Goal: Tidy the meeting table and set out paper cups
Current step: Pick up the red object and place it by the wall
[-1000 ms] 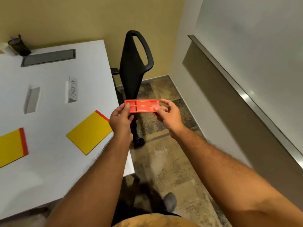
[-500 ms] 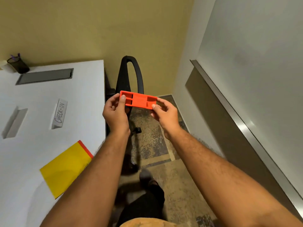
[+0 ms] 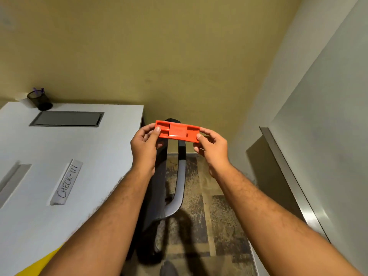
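Higher now, orange plastic piece [image 3: 177,132] crosswise between hands [image 3: 143,145].

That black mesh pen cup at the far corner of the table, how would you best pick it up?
Grip the black mesh pen cup around its side wall, coming from the table's near side. It stands upright and round near the wall, so a hand wraps it easily. Purple things stick out of its top, so a grab from above looks awkward.

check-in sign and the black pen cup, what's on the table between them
In the head view, a grey rectangular hatch set flush into the white table lies between the CHECK-IN sign and the pen cup.
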The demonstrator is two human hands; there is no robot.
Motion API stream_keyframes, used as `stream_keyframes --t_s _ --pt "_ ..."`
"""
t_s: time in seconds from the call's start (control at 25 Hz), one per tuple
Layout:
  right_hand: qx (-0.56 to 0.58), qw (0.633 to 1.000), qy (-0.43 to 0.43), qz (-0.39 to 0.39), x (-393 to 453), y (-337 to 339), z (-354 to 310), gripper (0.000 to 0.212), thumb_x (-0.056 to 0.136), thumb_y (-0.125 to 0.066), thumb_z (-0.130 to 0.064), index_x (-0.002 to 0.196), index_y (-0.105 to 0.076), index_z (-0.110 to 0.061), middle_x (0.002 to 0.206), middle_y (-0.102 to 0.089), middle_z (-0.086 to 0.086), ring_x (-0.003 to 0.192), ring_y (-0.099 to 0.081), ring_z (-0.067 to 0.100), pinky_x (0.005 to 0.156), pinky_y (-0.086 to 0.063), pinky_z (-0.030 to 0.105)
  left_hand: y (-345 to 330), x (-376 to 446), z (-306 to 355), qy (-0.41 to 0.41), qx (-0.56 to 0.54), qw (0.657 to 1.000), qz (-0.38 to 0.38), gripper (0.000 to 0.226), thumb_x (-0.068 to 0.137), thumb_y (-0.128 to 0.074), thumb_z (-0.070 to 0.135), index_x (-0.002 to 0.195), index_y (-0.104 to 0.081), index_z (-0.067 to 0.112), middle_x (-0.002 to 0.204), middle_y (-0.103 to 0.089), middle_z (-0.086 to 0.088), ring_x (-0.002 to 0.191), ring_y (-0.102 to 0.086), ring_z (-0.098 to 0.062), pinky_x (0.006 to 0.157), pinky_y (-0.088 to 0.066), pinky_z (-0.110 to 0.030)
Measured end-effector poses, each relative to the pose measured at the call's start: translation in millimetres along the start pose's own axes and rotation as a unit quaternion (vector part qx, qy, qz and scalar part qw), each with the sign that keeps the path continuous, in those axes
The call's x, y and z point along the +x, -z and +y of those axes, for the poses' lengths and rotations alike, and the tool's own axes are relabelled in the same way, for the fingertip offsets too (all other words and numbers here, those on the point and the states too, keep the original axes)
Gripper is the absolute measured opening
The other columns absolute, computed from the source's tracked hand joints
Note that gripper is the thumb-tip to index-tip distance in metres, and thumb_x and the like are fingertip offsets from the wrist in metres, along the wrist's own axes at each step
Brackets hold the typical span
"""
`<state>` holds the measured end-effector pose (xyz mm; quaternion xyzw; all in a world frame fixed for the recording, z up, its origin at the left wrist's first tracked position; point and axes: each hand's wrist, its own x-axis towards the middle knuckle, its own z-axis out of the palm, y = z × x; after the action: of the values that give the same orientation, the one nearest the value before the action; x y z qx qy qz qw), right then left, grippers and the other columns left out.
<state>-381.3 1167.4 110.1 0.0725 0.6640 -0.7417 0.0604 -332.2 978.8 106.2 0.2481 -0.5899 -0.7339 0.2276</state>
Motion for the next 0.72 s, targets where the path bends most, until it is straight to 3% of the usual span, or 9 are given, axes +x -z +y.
stream_keyframes --t_s 0.16,0.36,0.56,0.72 --pt "-0.003 1.0 -0.002 -0.026 75 -33 4 0.024 0.098 -0.07 -0.007 0.116 -0.077 -0.021 0.095 -0.079 0.008 0.072 -0.073 0.015 0.069 -0.062 0.028 -17 61 -8 0.018 0.004 1.0 0.023 0.022 0.097 -0.069 0.026 0.113 -0.075 0.041 0.109 -0.077 0.017 0.104 -0.073 -0.007 0.08 -0.064 -0.03" --pt "-0.025 0.995 0.016 -0.096 189 -83 11 0.035 0.1 -0.065 -0.003 0.133 -0.065 -0.013 0.084 -0.069 0.014 0.064 -0.064 0.017 0.061 -0.058 0.028 -41 151 -23 0.059 0.01 0.995 0.08 0.031 0.098 -0.068 0.021 0.125 -0.072 0.037 0.125 -0.071 0.009 0.115 -0.068 -0.015 0.088 -0.063 -0.034" --pt "-0.075 0.963 -0.033 -0.256 289 -132 12 0.043 0.099 -0.062 0.003 0.139 -0.06 -0.012 0.084 -0.065 0.014 0.068 -0.065 0.021 0.069 -0.06 0.035 -70 226 -28 0.084 -0.071 0.96 0.257 0.027 0.098 -0.068 0.016 0.124 -0.07 0.022 0.121 -0.072 -0.006 0.111 -0.07 -0.021 0.092 -0.062 -0.038" --pt "-0.135 0.921 -0.08 -0.356 341 -166 14 0.034 0.099 -0.06 0.0 0.13 -0.065 -0.013 0.085 -0.067 0.007 0.064 -0.066 0.013 0.064 -0.061 0.027 -85 259 -38 0.072 -0.125 0.919 0.368 0.025 0.094 -0.073 0.02 0.117 -0.063 0.019 0.116 -0.074 -0.009 0.107 -0.074 -0.021 0.087 -0.063 -0.035"
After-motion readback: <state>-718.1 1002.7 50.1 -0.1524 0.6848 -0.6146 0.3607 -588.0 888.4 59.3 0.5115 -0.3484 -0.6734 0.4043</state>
